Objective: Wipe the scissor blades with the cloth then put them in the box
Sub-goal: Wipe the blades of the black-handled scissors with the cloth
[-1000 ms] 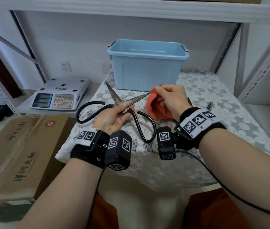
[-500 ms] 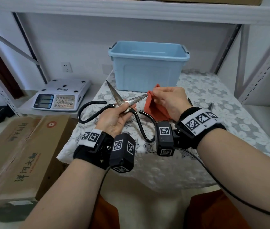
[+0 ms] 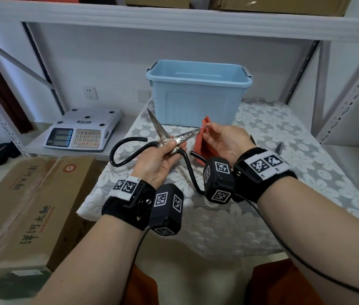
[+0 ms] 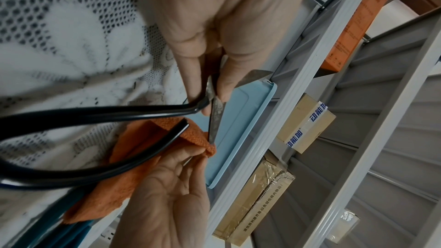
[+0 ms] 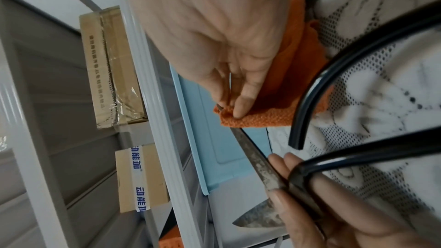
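My left hand (image 3: 158,161) has its grip closed on the scissors (image 3: 169,139) at the pivot, blades spread in a V above the counter (image 3: 284,172), black loop handles hanging toward me. My right hand (image 3: 224,142) pinches the orange cloth (image 3: 205,137) round the very tip of the right-hand blade, so this stroke seems to be at its end. To do it well I'd keep the cloth folded over the spine, thumb and finger on the flats and never across the edge, and draw from pivot outward only. The metal looks spotted and dull, so it probably needs more firm passes, then the other blade, which stands bare and pointing up toward the blue box (image 3: 198,93). That box sits just behind the blades, open-topped, with free air above its rim; I'd close the blades before lifting over. A second dark tool (image 3: 279,147) lies on the counter to my right, clear of my path
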